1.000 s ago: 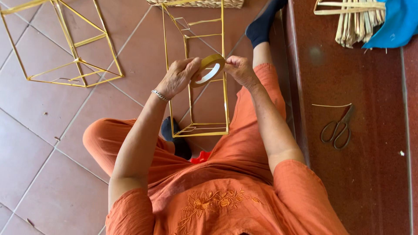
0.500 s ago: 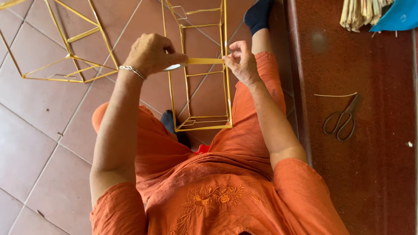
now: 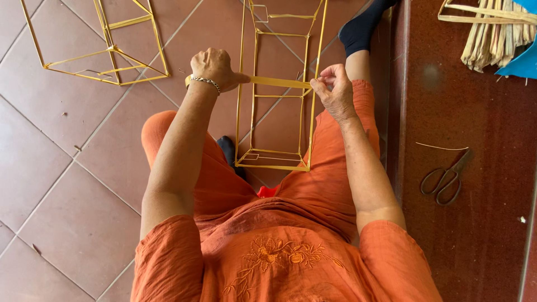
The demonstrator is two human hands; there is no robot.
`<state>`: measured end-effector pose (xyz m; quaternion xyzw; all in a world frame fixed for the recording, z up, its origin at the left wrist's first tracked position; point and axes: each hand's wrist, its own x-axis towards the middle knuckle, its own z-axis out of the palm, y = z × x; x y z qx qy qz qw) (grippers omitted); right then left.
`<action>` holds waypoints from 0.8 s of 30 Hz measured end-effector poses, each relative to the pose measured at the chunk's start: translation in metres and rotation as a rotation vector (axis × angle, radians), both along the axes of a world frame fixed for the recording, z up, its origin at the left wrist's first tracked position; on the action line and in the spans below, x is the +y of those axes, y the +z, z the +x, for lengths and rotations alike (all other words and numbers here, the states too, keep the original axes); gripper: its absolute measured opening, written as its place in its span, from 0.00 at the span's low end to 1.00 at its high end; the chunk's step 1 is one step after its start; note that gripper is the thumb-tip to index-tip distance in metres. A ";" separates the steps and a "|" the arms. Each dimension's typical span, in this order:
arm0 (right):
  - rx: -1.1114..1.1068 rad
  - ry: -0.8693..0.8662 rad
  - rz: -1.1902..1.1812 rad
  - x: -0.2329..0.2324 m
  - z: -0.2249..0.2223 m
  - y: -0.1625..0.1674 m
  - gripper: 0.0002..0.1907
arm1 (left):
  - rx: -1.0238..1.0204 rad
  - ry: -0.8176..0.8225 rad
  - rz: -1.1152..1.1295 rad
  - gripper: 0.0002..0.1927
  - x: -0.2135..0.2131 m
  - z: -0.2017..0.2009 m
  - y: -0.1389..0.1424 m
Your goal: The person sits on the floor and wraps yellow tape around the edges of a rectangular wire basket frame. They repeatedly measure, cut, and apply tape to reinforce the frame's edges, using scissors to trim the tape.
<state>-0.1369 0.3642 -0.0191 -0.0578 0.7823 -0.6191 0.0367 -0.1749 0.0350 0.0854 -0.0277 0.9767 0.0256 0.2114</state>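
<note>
Over the lap, left hand (image 3: 215, 67) and right hand (image 3: 334, 92), tape strip (image 3: 278, 82) between.

**Frame in the middle, tools to the right**

A tall yellow bamboo-stick frame (image 3: 279, 89) stands on the terracotta tiled floor (image 3: 50, 156) between the person's knees. A second yellow stick frame (image 3: 103, 45) lies to its left. On the raised dark red ledge (image 3: 481, 223) at right lie black-handled scissors (image 3: 446, 178), with a bundle of pale bamboo strips (image 3: 492, 33) beyond them.

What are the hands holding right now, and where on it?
The left hand grips a tape roll; the right hand pinches the pulled-out tape strip at its free end, against the frame.
</note>
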 end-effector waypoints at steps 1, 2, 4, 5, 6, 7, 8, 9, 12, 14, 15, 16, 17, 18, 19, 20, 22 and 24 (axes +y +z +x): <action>0.012 -0.002 0.010 0.000 0.000 -0.002 0.17 | 0.004 0.010 0.012 0.38 0.000 -0.001 -0.003; 0.022 -0.003 0.021 0.001 0.000 -0.003 0.17 | 0.022 0.015 0.022 0.38 -0.001 -0.001 -0.006; 0.020 0.003 0.036 0.001 0.000 -0.004 0.16 | 0.061 0.027 0.040 0.37 -0.003 0.000 -0.011; 0.021 0.007 0.041 0.000 0.000 -0.003 0.15 | 0.054 0.030 0.051 0.37 -0.004 -0.002 -0.012; 0.050 0.012 0.074 0.000 0.000 -0.001 0.15 | 0.045 0.033 0.062 0.37 -0.005 -0.003 -0.014; 0.077 0.018 0.109 -0.001 0.000 0.003 0.14 | 0.036 0.036 0.074 0.37 -0.007 -0.004 -0.017; 0.103 0.023 0.143 -0.002 0.002 0.007 0.13 | 0.046 0.035 0.087 0.36 -0.008 -0.004 -0.019; 0.121 0.031 0.178 -0.003 0.003 0.013 0.13 | 0.057 0.035 0.098 0.36 -0.009 -0.004 -0.021; 0.308 0.031 0.380 -0.005 0.010 0.035 0.11 | 0.196 0.003 0.255 0.32 -0.017 0.004 -0.030; 0.617 0.001 0.642 -0.005 0.012 0.049 0.09 | 0.340 -0.077 0.381 0.27 -0.018 0.014 -0.038; 0.643 0.056 0.680 -0.005 0.011 0.055 0.08 | 0.416 -0.141 0.433 0.23 -0.018 0.021 -0.043; 0.668 0.113 0.718 -0.005 0.008 0.059 0.07 | 0.490 -0.205 0.486 0.18 -0.018 0.026 -0.047; 0.692 0.171 0.756 -0.006 0.006 0.062 0.06 | 0.522 -0.270 0.469 0.13 -0.017 0.028 -0.051; 0.732 0.219 0.798 -0.006 0.001 0.063 0.06 | 0.555 -0.333 0.452 0.09 -0.016 0.032 -0.056; 0.773 0.270 0.839 -0.006 -0.005 0.063 0.06 | 0.587 -0.395 0.436 0.05 -0.015 0.035 -0.060; 0.813 0.321 0.879 -0.006 -0.008 0.061 0.06 | 0.618 -0.437 0.426 0.05 -0.015 0.036 -0.063; 0.807 0.365 0.919 -0.002 -0.012 0.054 0.08 | 0.686 -0.524 0.405 0.04 -0.016 0.036 -0.066; 0.777 0.404 0.984 0.000 -0.018 0.042 0.10 | 0.571 -0.473 0.413 0.05 -0.016 0.035 -0.066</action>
